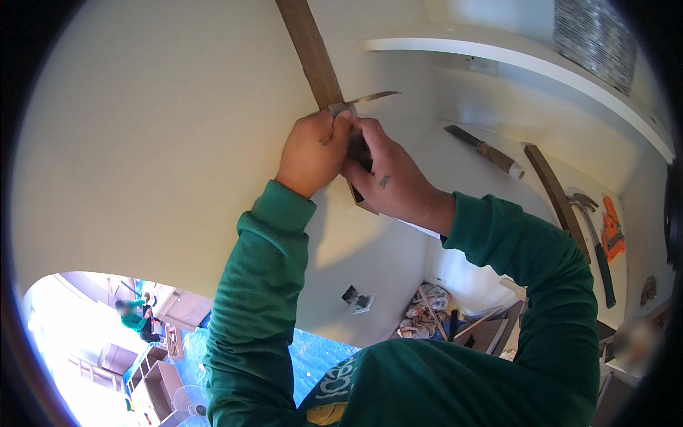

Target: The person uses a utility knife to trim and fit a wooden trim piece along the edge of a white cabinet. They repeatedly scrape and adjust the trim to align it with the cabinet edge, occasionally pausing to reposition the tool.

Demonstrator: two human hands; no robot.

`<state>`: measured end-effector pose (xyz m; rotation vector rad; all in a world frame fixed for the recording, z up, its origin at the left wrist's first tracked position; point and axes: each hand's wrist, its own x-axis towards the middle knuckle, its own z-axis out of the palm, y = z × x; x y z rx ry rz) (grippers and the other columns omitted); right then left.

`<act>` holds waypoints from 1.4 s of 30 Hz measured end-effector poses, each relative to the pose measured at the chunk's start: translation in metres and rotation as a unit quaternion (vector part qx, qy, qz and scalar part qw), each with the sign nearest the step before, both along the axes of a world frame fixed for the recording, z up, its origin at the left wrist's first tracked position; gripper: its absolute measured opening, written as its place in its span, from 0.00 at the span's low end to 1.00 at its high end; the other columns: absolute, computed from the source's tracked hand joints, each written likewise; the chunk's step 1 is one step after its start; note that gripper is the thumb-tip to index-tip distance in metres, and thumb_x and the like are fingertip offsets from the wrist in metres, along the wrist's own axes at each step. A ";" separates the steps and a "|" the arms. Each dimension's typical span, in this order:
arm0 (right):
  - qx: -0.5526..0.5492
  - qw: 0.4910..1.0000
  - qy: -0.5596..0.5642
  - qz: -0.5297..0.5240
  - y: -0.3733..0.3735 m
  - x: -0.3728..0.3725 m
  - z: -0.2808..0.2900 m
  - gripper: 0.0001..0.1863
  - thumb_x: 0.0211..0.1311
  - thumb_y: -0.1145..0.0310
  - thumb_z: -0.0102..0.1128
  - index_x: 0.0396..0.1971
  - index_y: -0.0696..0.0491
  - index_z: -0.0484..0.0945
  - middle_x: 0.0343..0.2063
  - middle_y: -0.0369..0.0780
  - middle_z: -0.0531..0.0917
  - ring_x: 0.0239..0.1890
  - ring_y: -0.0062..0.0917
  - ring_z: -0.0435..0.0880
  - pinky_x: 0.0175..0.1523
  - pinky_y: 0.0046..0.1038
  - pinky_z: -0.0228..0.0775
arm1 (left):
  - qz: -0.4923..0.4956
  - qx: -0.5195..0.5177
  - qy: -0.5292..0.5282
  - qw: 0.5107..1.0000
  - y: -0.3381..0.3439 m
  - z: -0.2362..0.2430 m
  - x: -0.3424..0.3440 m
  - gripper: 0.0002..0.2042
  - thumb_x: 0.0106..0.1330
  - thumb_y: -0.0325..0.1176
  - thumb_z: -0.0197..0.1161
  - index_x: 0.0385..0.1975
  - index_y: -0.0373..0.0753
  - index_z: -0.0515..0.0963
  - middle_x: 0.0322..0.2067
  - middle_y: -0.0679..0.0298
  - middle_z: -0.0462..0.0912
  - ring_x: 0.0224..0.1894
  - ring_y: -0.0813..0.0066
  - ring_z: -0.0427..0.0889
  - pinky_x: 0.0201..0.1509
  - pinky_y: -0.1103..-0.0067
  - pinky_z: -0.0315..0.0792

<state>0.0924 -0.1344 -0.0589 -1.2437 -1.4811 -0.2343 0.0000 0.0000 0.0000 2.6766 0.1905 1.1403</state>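
Observation:
A long brown wooden strip (311, 53) runs down the pale wall panel from the top edge to below my hands. On it sits a small dark tool with a grey metal front, apparently a hand plane (359, 149), largely covered by my fingers. My left hand (311, 153) is closed at its upper left side, against the strip. My right hand (390, 178) wraps its right side, thumb and fingers around the dark body. From the grey end sticks out a thin, curved piece like a wood shaving (377, 96).
On the white surface at right lie a wooden-handled knife-like blade (487, 151), another brown strip (555, 196), a claw hammer (597, 245) and an orange tool (612, 231). A curved white shelf edge (512, 60) juts above. Rags and offcuts (427, 309) are below; another person (134, 317) is far left.

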 end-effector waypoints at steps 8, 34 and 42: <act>0.009 1.000 0.028 0.007 0.000 0.008 0.008 0.26 0.67 0.74 0.63 0.60 0.60 0.63 0.42 0.56 0.83 0.45 0.53 0.86 0.51 0.45 0.79 | -0.003 0.026 -0.036 0.999 -0.004 0.004 0.015 0.18 0.75 0.40 0.53 0.30 0.30 0.79 0.28 0.41 0.82 0.33 0.36 0.81 0.40 0.53 0.76; -0.001 0.999 0.030 -0.033 -0.006 -0.002 0.012 0.21 0.68 0.73 0.62 0.53 0.60 0.63 0.39 0.56 0.79 0.41 0.52 0.84 0.46 0.46 0.76 | -0.009 -0.062 -0.030 0.998 -0.012 0.011 0.007 0.19 0.74 0.43 0.54 0.32 0.30 0.81 0.28 0.39 0.82 0.34 0.36 0.82 0.42 0.55 0.76; 0.005 0.999 0.051 -0.006 0.001 -0.007 0.010 0.28 0.68 0.73 0.61 0.63 0.62 0.60 0.41 0.56 0.79 0.42 0.52 0.82 0.49 0.46 0.75 | -0.014 -0.067 -0.025 0.997 -0.008 0.015 -0.002 0.18 0.74 0.41 0.55 0.33 0.30 0.80 0.28 0.40 0.82 0.34 0.38 0.82 0.39 0.58 0.76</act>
